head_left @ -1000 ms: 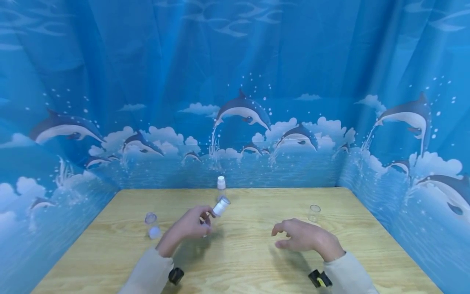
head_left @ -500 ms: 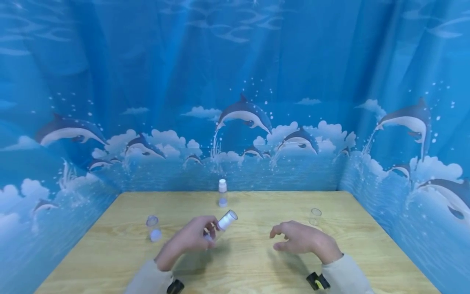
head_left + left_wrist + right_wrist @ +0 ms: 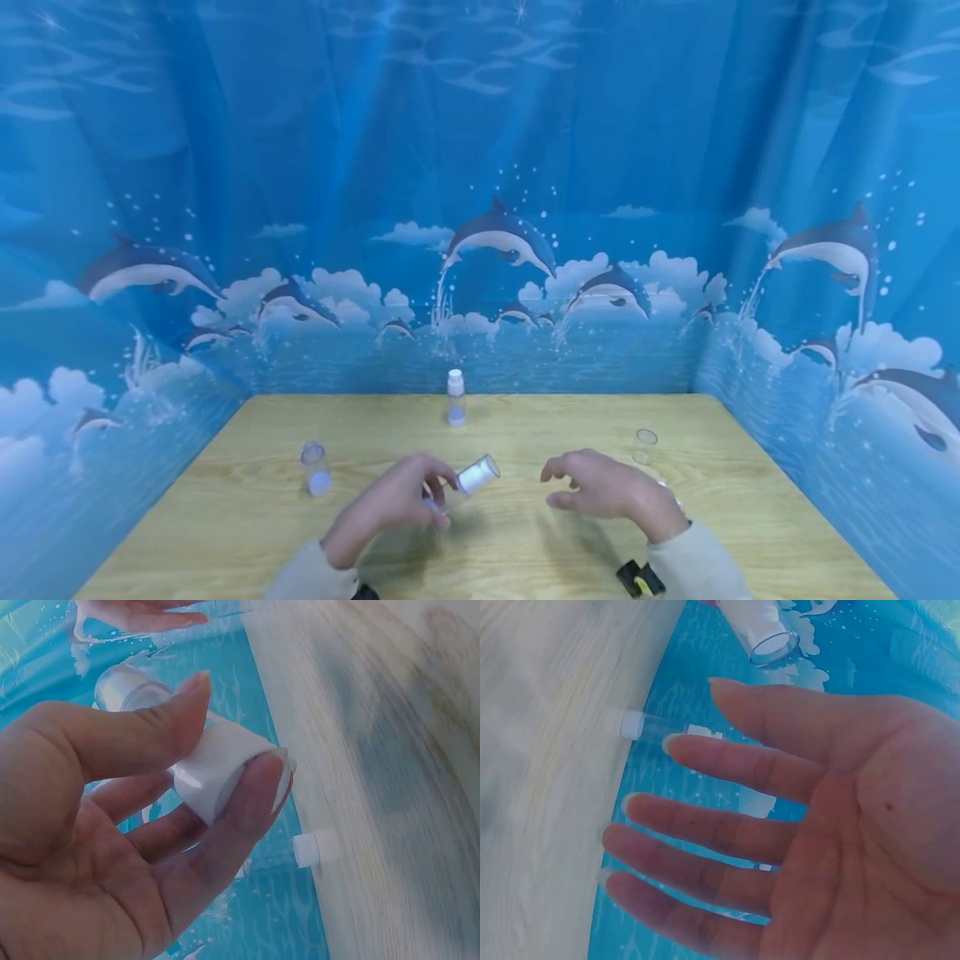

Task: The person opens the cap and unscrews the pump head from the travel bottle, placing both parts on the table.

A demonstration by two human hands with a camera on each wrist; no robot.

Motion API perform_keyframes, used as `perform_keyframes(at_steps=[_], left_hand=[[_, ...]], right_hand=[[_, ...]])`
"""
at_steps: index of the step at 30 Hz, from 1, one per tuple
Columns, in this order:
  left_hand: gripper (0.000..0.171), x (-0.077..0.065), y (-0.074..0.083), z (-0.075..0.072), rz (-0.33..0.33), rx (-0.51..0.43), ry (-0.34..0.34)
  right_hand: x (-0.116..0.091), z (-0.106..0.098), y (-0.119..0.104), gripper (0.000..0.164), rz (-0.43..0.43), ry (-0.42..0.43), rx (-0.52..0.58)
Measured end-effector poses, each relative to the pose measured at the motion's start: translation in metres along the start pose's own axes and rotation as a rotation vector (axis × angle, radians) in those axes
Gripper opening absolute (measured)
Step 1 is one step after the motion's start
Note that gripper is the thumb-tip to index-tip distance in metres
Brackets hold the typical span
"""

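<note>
My left hand (image 3: 405, 500) grips a small clear-and-white bottle (image 3: 477, 474) between thumb and fingers, raised over the table. It leans to the right, its clear rimmed end pointing up and away from the hand. In the left wrist view the thumb and fingers curl about the bottle's white part (image 3: 217, 765). My right hand (image 3: 603, 486) hovers to the right, apart from the bottle, holding nothing. Its fingers stretch out fairly straight in the right wrist view. A bottle with a white top (image 3: 456, 398) stands upright near the back edge.
An open clear container with a white bottom (image 3: 316, 469) stands on the wooden table (image 3: 525, 550) at the left. Behind the right hand stands a clear cup-like piece (image 3: 645, 447). A small white thing peeks out by the right wrist. Dolphin-print curtains (image 3: 375, 167) surround the table.
The left hand has moved right and nearer, and its bottle has tipped lower to the right. The right hand has shifted slightly left, still holding nothing. The head view has tilted up slightly.
</note>
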State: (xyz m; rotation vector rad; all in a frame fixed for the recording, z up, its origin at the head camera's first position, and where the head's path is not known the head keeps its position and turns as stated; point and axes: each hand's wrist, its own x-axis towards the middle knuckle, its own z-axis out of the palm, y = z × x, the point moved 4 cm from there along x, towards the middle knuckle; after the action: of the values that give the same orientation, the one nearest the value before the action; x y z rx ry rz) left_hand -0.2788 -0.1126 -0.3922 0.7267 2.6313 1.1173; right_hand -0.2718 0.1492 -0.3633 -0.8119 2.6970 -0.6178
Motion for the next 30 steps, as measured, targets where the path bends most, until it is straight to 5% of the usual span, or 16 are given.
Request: perform_keyframes(at_steps=[10, 19, 30], left_hand=[[0.045, -0.001, 0.008, 0.008, -0.046, 0.044, -0.017], [0.046, -0.003, 0.013, 0.014, -0.033, 0.099, -0.014], [0.047, -0.005, 0.020, 0.020, 0.033, 0.123, -0.023]], right_hand=[[0.002, 0.003, -0.008, 0.037, -0.086, 0.046, 0.026], [0.008, 0.009, -0.021, 0.058, -0.135, 0.088, 0.106], [0.012, 0.018, -0.033, 0.039, -0.227, 0.048, 0.189]])
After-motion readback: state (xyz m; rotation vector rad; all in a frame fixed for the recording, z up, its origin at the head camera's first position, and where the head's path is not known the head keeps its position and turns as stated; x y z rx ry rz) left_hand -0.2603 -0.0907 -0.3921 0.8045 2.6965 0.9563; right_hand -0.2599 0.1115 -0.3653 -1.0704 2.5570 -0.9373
